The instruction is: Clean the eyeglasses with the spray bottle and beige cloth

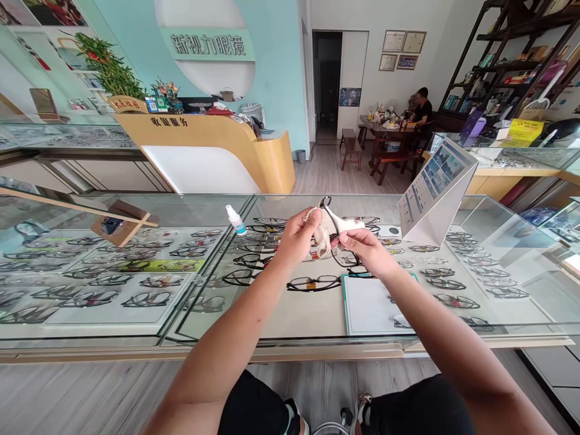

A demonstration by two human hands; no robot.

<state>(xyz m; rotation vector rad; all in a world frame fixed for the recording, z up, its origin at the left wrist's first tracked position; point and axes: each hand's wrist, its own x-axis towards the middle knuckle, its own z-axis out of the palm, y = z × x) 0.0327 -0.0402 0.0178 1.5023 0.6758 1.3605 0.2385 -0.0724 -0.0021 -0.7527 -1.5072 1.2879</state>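
Note:
Above the glass counter, my two hands are close together over a pair of black-framed eyeglasses (334, 225) and a cream cloth (322, 244) with a frilled edge. My left hand (299, 234) is closed, its thumb pressing the cloth against the frame. Thumb and fingers of my right hand (366, 249) pinch the eyeglasses near one side, and more of the cloth lies by these fingers. Fingers and cloth partly hide the lenses. A white spray bottle (235, 221) with a blue label stands on the glass to the left of my hands.
Rows of eyeglasses (313, 283) lie in the glass display case (281, 326) below. A white board with a teal edge (369, 308) is under my right forearm. A folded display stand (435, 187) rises at the right, a wooden stand (122, 222) at the left. A person (422, 110) sits far back.

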